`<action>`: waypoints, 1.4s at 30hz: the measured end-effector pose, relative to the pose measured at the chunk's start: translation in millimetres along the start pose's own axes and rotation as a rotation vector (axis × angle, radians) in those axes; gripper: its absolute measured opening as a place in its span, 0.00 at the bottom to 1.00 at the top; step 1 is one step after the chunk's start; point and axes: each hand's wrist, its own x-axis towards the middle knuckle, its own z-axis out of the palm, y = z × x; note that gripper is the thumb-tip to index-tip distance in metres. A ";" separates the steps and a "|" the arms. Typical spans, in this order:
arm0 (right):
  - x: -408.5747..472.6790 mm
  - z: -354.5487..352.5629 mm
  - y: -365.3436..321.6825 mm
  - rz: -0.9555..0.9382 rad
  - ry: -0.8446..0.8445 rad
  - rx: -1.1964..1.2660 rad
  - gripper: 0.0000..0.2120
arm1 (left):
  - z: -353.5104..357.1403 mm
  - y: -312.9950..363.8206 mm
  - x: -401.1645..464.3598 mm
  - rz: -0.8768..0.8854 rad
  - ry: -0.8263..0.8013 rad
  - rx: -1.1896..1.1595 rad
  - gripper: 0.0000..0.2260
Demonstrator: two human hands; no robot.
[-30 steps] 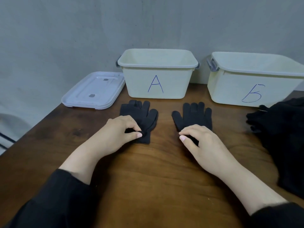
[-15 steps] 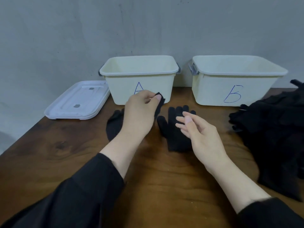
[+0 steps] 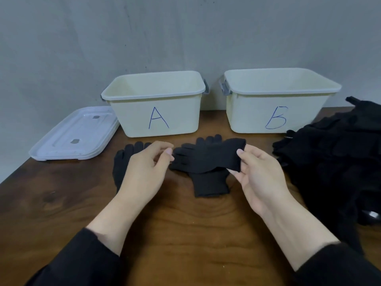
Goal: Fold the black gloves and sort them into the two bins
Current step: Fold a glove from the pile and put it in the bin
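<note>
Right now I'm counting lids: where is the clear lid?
In the head view the clear lid lies flat on the table's far left, just left of bin A.

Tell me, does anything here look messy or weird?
Only a little. The pile of black gloves on the right is a loose heap, spreading toward the table edge. The lid lies off its bin, beside bin A. Nothing looks spilled or broken, and both bins stand upright.
</note>
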 end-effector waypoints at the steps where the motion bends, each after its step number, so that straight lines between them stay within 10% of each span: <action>1: 0.1 -0.6 -1.0 0.000 0.003 0.025 0.12 | 0.0 -1.5 0.3 0.039 -0.038 0.094 0.08; 17: 21.5 9.9 -97.0 -0.317 -0.120 -0.422 0.11 | 7.7 -11.3 3.5 0.342 -0.557 0.346 0.16; 33: 43.7 39.0 -158.3 -0.310 -0.225 -1.029 0.07 | 6.4 -15.0 5.9 0.179 -0.380 0.396 0.19; 42: 42.6 59.3 -133.2 -0.882 -0.116 -1.062 0.11 | -3.4 -9.4 4.1 0.153 -0.200 0.284 0.17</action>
